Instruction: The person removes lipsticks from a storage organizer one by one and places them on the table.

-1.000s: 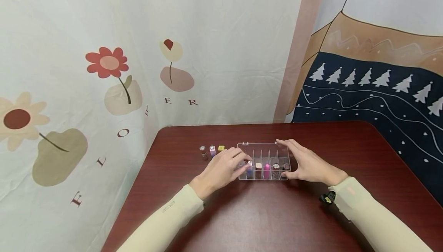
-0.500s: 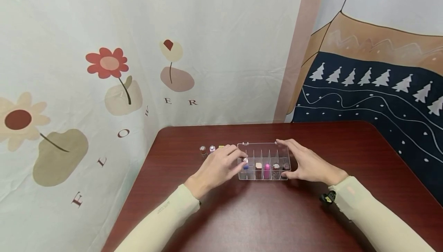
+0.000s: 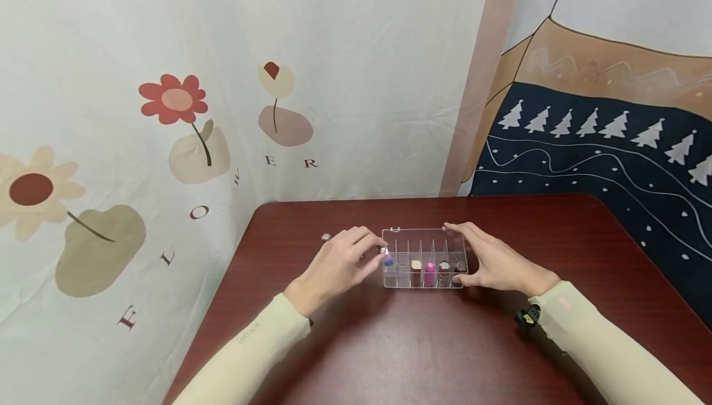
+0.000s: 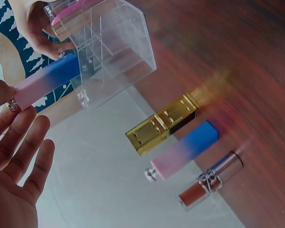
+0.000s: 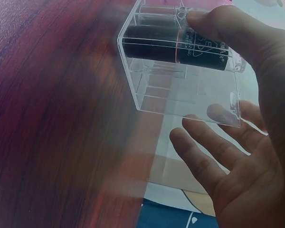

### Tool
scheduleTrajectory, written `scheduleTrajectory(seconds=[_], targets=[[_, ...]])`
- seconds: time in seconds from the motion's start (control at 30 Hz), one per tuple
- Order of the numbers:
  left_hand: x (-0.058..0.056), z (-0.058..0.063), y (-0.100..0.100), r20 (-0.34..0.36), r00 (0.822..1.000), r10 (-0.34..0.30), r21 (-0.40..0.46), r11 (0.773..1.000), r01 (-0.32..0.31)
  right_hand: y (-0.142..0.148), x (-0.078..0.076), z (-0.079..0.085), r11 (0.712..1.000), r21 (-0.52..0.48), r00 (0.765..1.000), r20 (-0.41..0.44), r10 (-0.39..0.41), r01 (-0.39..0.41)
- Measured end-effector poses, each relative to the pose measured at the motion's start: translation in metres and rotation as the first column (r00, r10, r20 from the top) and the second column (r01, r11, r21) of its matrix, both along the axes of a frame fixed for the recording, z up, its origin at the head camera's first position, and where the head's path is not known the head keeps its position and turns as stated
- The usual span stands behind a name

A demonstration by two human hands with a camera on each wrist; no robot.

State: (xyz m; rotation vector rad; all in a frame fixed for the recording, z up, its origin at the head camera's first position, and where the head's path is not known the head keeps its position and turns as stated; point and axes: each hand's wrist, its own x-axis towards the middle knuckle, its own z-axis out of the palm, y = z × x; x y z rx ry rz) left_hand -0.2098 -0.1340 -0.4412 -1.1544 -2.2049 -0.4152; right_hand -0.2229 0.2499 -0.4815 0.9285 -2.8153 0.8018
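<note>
My left hand (image 3: 336, 263) pinches a pink-to-blue lipstick (image 4: 47, 80) by its pink, knobbed end. The tube's blue end overlaps the left end of a clear compartment organizer (image 3: 423, 287) in the left wrist view. On the organizer's right side, my right hand (image 3: 492, 263) holds it with the thumb in front and the fingers behind. A black lipstick tube (image 5: 175, 45) stands in the rightmost front compartment, under the right thumb. Left of it in the front row stand a dark-capped tube (image 3: 444, 274), a bright pink tube (image 3: 429, 275) and a beige-topped tube (image 3: 416, 274).
Left of the organizer, a gold lipstick (image 4: 164, 123), a second pink-to-blue lipstick (image 4: 183, 149) and a brown lip gloss (image 4: 211, 180) stand in a row on the red-brown table (image 3: 423, 355). My left hand largely hides them in the head view. A printed curtain (image 3: 361, 83) hangs behind the table.
My left hand has lifted the pink-to-blue lipstick out of the second front compartment from the left and moved it leftward to the organizer's left end. The right hand has stayed in place.
</note>
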Motion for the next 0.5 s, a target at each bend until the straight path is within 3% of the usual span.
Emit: scheduleTrajectory(seconds=[0.27,0.5], targets=[[0.003,0.009,-0.01,-0.009,1.0,-0.003,0.01,1.0,0.003,0.0,-0.002,0.0,1.0,0.012,1.0,-0.001,0.0,0.0],[0.005,0.009,-0.023,0.01,1.0,0.023,-0.006,1.0,-0.023,0.001,-0.002,0.0,1.0,0.018,1.0,0.002,-0.004,0.004]])
